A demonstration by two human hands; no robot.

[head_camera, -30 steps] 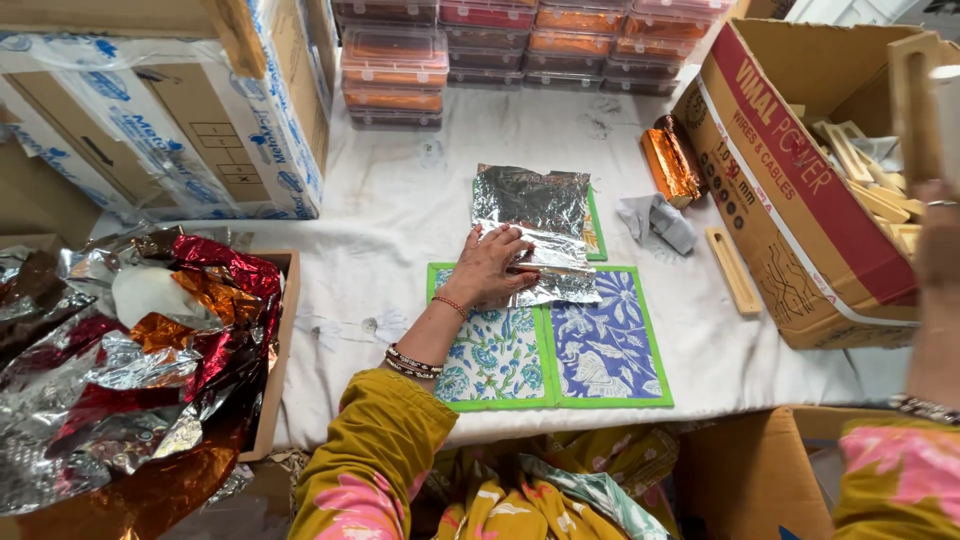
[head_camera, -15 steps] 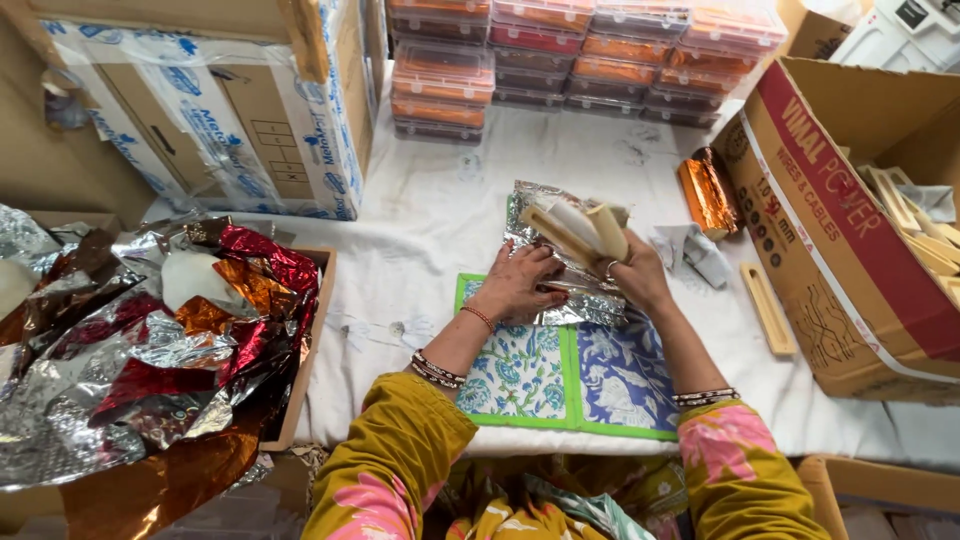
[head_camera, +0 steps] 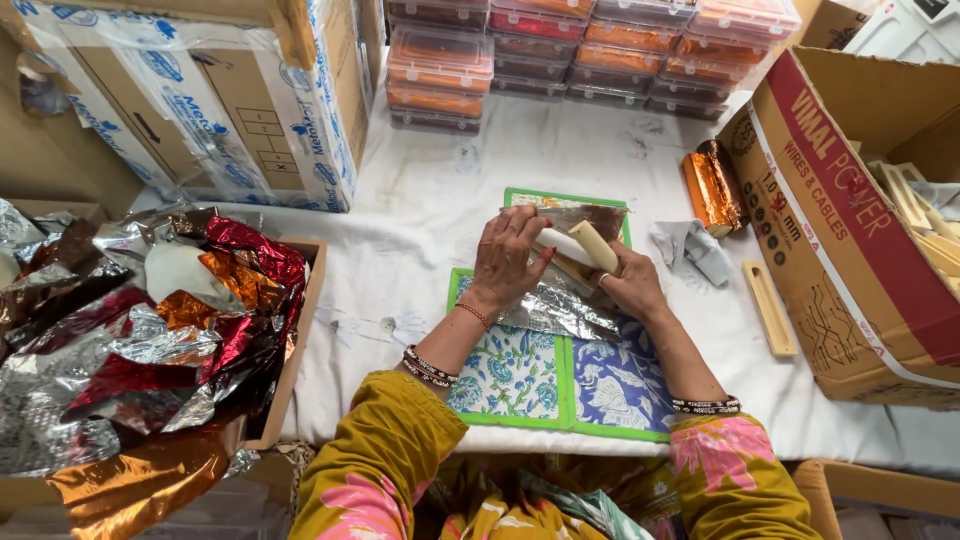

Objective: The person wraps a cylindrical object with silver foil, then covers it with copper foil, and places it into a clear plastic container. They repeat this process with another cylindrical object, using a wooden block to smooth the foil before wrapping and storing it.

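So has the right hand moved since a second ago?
Yes. The right hand came in from the open cardboard box to the silver foil sheet, now holding pale sticks there.

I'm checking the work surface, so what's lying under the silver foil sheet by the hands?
Under the silver foil sheet lie floral mats with green borders, on a white cloth. The left hand and right hand hold pale sticks above it. The mat parts beneath stay hidden.

Head camera, steeply down; close.

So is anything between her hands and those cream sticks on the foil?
Nothing visible: the left hand and right hand already hold the cream sticks directly, above the silver foil sheet.
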